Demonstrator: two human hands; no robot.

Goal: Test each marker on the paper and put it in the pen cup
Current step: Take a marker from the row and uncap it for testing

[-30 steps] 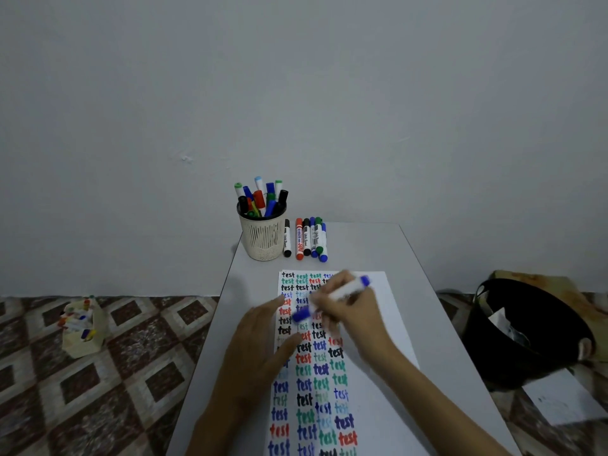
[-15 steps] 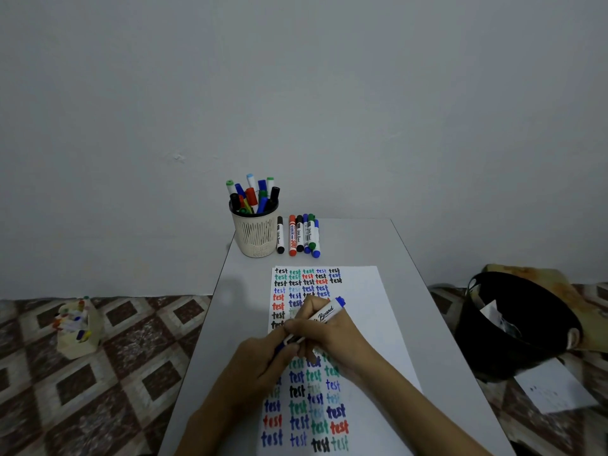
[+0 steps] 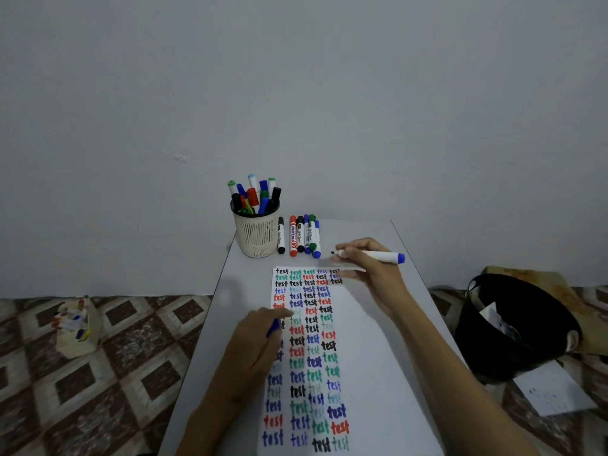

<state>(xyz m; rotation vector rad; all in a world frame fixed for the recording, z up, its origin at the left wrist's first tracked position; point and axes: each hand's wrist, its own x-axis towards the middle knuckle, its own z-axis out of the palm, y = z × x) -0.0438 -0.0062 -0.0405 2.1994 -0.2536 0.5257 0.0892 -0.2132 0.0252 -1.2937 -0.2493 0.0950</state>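
Right hand (image 3: 373, 273) is gripping uncapped blue marker (image 3: 381, 257) near paper's (image 3: 368, 357) far edge
Left hand (image 3: 256, 340) is holding blue cap (image 3: 273, 327), resting on paper on table (image 3: 362, 230)

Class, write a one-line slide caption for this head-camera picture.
Right hand holds an uncapped blue marker near the paper; left hand grips the cap.

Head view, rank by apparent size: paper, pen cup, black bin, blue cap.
1. paper
2. black bin, though it sits on the floor, farther off
3. pen cup
4. blue cap, mostly hidden in the left hand
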